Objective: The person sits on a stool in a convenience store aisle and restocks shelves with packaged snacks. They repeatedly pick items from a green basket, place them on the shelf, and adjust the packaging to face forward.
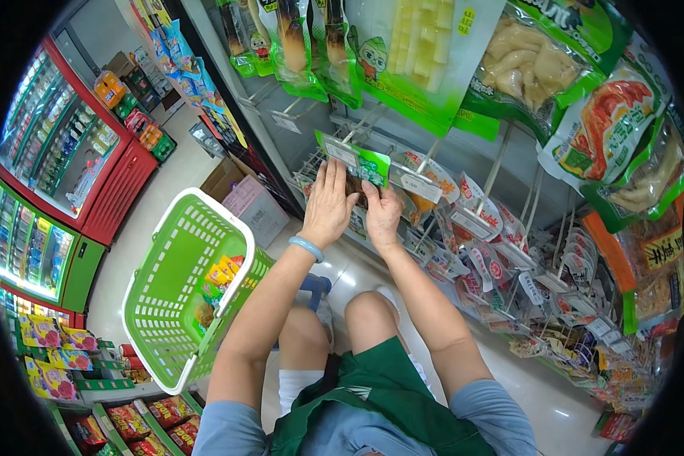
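A green-topped snack packet (373,166) with dark contents hangs on a rack hook, partly behind a price-tag holder (342,151). My left hand (332,204) lies against the packet's left side, fingers extended up to the tag. Whether those fingers grip the packet cannot be made out. A pale blue bangle (306,248) circles the left wrist. My right hand (383,218) pinches the packet's lower right part, thumb in front and the other fingers mostly hidden. Both hands cover much of the packet's lower half.
Left of my arms stands a green shopping basket (174,285) with colourful packets (223,272) inside. Large hanging food bags (410,51) overhang the rack above. More packets (479,228) hang to the right. Cartons (256,208) sit on the floor; drinks fridges (62,131) line the far left.
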Demonstrator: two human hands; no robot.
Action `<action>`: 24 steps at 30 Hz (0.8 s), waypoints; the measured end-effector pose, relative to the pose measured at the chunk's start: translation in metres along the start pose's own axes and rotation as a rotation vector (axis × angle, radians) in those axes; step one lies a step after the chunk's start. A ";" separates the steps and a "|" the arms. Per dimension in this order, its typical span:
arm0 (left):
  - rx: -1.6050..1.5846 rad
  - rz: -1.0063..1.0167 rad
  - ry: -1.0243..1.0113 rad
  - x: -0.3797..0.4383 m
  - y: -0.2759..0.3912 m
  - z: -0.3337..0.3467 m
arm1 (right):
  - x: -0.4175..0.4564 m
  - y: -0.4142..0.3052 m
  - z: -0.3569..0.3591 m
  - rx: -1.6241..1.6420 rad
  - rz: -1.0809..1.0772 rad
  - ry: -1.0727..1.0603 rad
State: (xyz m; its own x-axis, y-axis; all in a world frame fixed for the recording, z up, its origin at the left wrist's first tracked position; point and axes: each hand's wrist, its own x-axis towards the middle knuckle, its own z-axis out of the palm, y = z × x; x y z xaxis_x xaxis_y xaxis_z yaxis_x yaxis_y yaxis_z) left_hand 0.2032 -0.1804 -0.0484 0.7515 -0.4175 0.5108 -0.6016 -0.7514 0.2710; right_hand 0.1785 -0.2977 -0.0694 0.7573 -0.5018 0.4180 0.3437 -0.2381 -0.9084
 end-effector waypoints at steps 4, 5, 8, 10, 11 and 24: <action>0.038 0.036 -0.015 0.010 0.001 0.000 | 0.007 0.007 0.006 0.074 0.130 0.013; 0.050 0.052 -0.017 0.011 0.001 0.000 | 0.007 0.009 0.007 0.070 0.145 0.021; 0.015 0.100 -0.096 0.019 0.007 -0.002 | 0.010 0.021 0.010 0.126 0.154 0.100; -0.005 0.092 -0.089 0.019 0.005 0.002 | 0.010 0.019 0.011 0.130 0.201 0.092; -0.015 0.088 -0.085 0.018 0.004 0.004 | 0.010 0.018 0.010 0.132 0.224 0.088; -0.206 -0.084 -0.062 -0.055 0.026 -0.022 | -0.059 0.024 -0.023 -0.076 0.234 -0.121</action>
State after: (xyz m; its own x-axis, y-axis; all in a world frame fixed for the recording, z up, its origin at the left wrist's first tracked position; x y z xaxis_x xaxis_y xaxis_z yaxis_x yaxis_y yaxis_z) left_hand 0.1406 -0.1659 -0.0517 0.8126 -0.3931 0.4303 -0.5742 -0.6670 0.4748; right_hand 0.1295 -0.2929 -0.1158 0.8738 -0.4482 0.1885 0.1124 -0.1910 -0.9751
